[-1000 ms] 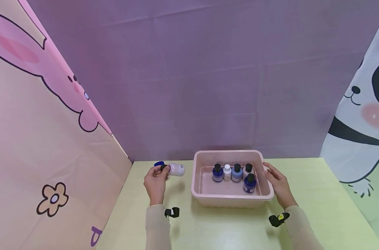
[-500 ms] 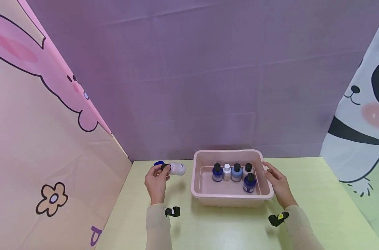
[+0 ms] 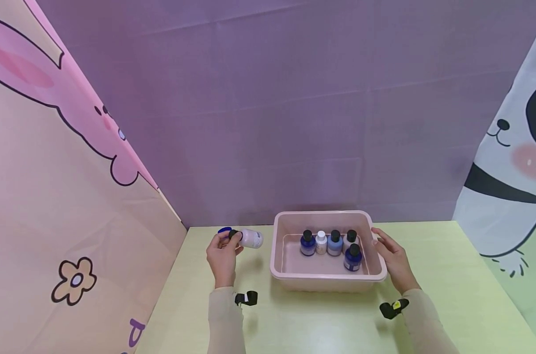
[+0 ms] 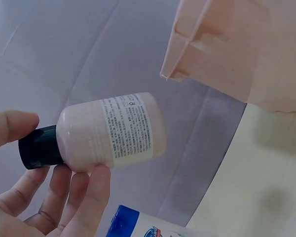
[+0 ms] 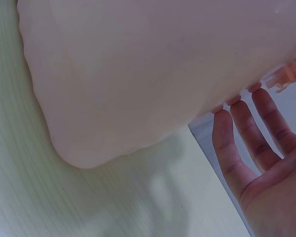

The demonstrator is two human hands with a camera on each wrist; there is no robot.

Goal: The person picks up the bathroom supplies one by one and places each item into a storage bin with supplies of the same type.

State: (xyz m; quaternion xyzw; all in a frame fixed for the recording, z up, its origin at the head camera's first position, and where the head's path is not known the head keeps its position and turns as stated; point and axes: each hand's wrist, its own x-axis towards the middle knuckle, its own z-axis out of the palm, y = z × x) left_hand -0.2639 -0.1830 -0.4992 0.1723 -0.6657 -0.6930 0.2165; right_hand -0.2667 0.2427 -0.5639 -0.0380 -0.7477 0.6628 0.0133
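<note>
In the head view my left hand pinches a small pale pink bottle by its black cap and holds it sideways, left of the bin. The left wrist view shows the bottle with a printed label, thumb on the cap and fingers under it. My right hand touches the right side of a pink plastic bin. In the right wrist view, fairly straight fingertips meet the bin's outer wall. Inside the bin, several small bottles stand upright, among them a dark blue one and a white one.
A white bottle with a blue cap is partly hidden behind my left hand. The pale wooden table carries the bin near its back edge. A purple cloth wall rises behind, with printed cloth panels at both sides.
My left hand, with the pale pink bottle, has drifted very slightly to the right. The right hand, the bin and the bottles in it stay where they were.
</note>
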